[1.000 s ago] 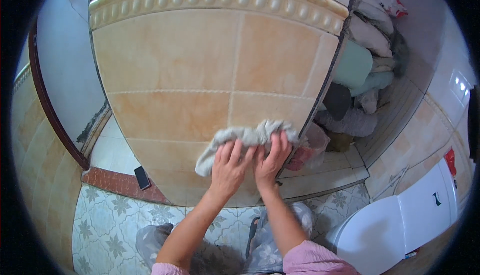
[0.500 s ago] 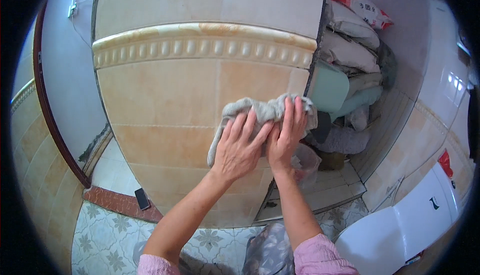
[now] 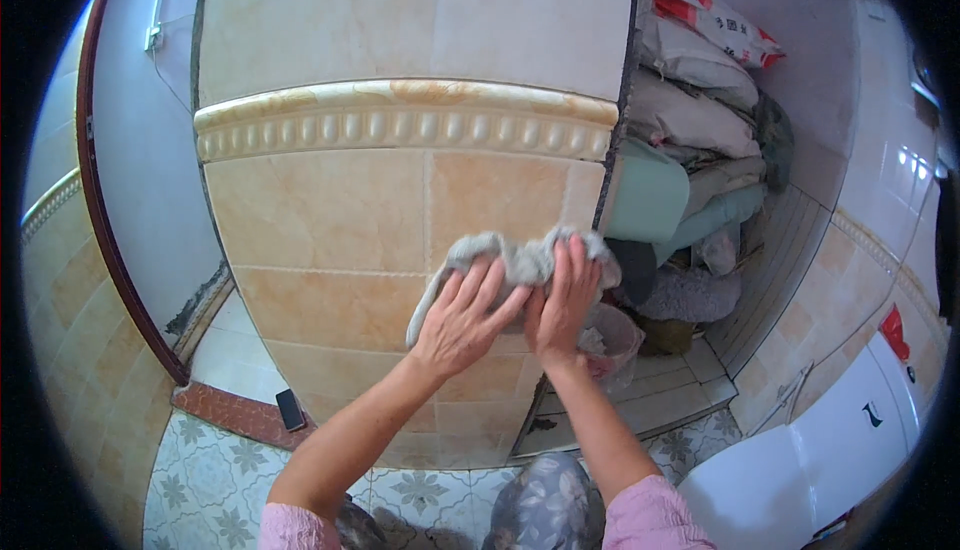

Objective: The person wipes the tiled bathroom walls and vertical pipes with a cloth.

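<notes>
A damp-looking grey cloth (image 3: 520, 262) is bunched against a beige tiled wall (image 3: 330, 200), close to the wall's right-hand edge. My left hand (image 3: 465, 318) holds the cloth's left part to the tiles, fingers spread over its folds. Beside it, my right hand (image 3: 562, 300) grips the right part, its fingers pointing up and close together. The hands nearly touch at the thumbs. Both palms face the wall, so the undersides of the fingers are hidden. One end of the cloth hangs down to the left of my left hand.
Right of the wall edge, an alcove holds stacked sacks (image 3: 690, 110), a pale green plastic container (image 3: 648, 190) and a clear bag (image 3: 612, 342). A white toilet (image 3: 800, 460) stands at lower right. A phone (image 3: 290, 410) lies on the reddish threshold (image 3: 225, 410). A raised border (image 3: 400, 130) crosses the wall.
My hands and the cloth have slid slightly down the wall, still together. The view has tilted up a little, so the wall sits lower in the picture.
</notes>
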The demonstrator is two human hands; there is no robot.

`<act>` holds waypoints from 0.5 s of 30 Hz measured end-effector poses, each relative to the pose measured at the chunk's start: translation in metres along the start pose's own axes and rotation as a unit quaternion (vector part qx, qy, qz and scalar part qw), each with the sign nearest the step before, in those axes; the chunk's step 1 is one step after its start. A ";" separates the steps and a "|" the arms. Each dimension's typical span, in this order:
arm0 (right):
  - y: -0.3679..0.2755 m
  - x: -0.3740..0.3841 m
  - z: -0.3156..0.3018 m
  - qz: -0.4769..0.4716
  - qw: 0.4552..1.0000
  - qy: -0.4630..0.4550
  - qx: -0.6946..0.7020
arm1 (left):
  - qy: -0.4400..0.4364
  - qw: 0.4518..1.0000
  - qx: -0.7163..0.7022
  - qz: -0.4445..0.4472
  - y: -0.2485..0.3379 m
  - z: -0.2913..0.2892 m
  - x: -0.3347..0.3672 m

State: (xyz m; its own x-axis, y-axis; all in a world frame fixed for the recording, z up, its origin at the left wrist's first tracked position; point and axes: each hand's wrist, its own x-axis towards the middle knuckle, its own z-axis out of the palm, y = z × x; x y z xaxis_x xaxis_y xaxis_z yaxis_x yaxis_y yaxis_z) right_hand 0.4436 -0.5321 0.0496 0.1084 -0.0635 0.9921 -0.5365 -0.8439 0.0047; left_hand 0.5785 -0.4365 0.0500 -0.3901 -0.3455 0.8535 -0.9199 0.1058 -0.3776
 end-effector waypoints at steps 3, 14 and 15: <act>0.009 0.070 -0.019 -0.025 0.999 0.042 -0.003 | 0.048 0.999 0.021 -0.007 -0.012 -0.013 0.063; -0.016 0.025 -0.004 -0.082 0.996 -0.010 0.045 | 0.051 0.993 0.101 0.025 -0.031 -0.007 -0.015; -0.019 0.013 -0.001 -0.100 0.993 -0.046 0.051 | 0.021 0.994 0.103 0.041 -0.033 -0.009 -0.033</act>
State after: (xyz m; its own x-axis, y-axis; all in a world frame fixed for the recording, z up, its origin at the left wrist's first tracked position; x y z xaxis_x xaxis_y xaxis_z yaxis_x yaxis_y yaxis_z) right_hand 0.4546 -0.5160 0.0627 0.2827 0.0657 0.9569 -0.4096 -0.8939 0.1824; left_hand 0.6211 -0.4207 0.0375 -0.4694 -0.3030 0.8294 -0.8586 -0.0625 -0.5088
